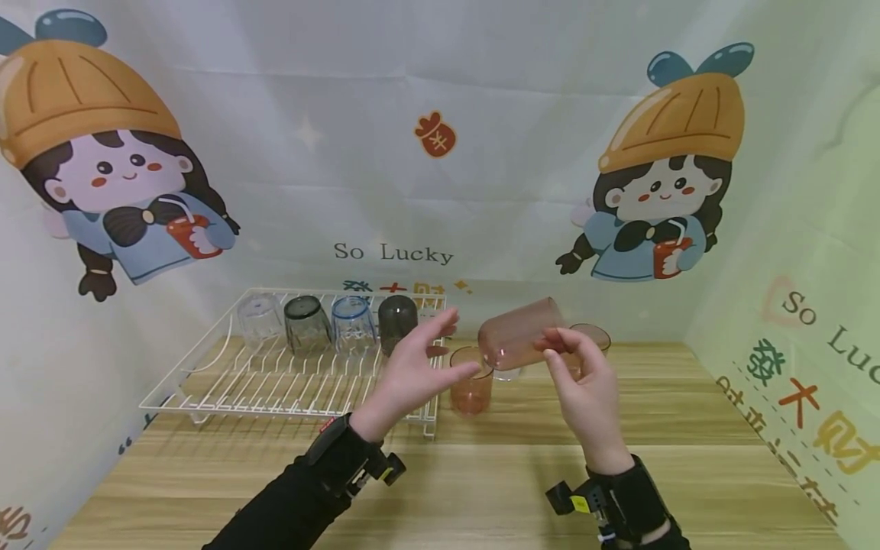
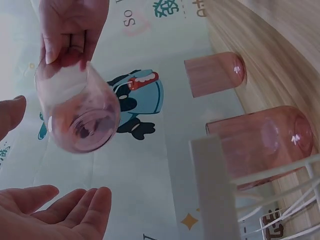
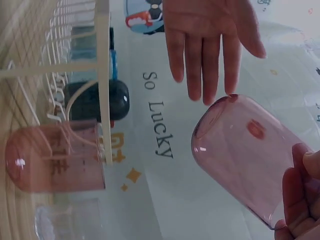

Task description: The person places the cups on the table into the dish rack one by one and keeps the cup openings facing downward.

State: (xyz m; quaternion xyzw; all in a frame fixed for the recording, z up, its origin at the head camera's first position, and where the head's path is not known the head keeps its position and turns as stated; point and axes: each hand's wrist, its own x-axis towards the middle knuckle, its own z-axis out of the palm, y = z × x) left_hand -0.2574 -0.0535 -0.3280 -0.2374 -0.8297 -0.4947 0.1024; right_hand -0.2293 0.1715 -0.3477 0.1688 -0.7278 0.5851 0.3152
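A pink glass tumbler [image 1: 517, 336] hangs tilted in the air, its rounded base toward the left. My right hand [image 1: 587, 386] grips it near the rim, thumb on one side and fingers on the other. Close to the base, my left hand [image 1: 412, 367] is spread with straight fingers and holds nothing. In the right wrist view its fingertips are by the tumbler's base [image 3: 215, 120]; whether they touch is hard to tell. Below, a second pink tumbler [image 1: 470, 393] stands upright on the table. Another pink tumbler [image 1: 594, 336] is partly hidden behind my right hand.
To the left stands a white wire dish rack [image 1: 289, 412]. Along its back are a clear glass [image 1: 260, 321], a dark-rimmed glass [image 1: 307, 325], a blue-rimmed glass [image 1: 354, 325] and a dark tumbler [image 1: 397, 317], base up. A clear glass [image 3: 70, 220] is beside the second pink tumbler.
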